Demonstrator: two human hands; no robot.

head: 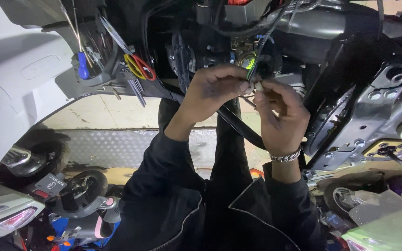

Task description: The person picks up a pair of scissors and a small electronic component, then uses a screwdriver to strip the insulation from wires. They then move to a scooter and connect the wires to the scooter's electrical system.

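My left hand and my right hand meet at a small white wire connector in front of a scooter's exposed engine bay. Both pinch the connector between thumb and fingertips. Black and green wires run up from it into the engine parts. A silver chain bracelet sits on my right wrist. Both arms wear dark jacket sleeves.
White scooter body panels fill the left side. A tray holds scissors with red and yellow handles and a blue-handled screwdriver. A grey metal engine casing lies at right. Other parked scooters stand on the floor beyond.
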